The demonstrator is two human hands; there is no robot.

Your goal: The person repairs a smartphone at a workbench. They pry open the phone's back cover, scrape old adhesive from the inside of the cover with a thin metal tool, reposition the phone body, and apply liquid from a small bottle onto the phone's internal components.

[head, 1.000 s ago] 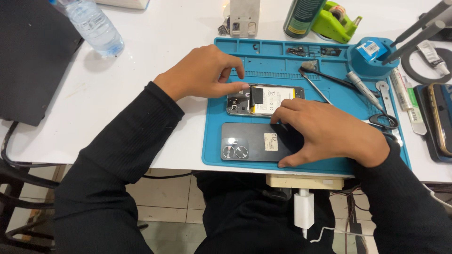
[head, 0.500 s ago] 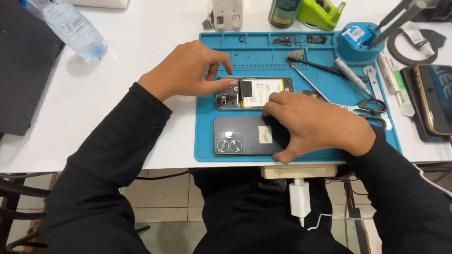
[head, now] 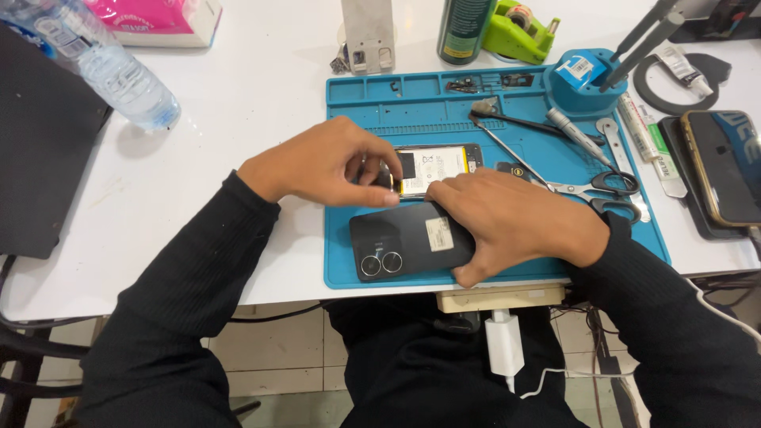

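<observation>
- Left hand (head: 321, 166), mid-frame, fingers curled, pinches the opened phone (head: 432, 168) at its left end.
- Right hand (head: 515, 222) lies spread on the black back cover (head: 404, 242), atop the blue mat (head: 491, 103).

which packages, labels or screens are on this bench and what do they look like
Tissue pack: top left, pink and white, soft.
Can: top centre, dark green with a yellow label band.
Sticker: small pale rectangle on the black back cover under the right hand.
Phone screen: far right, dark, gold-edged.
Bottle: top left, clear, lying down, blue label.
</observation>
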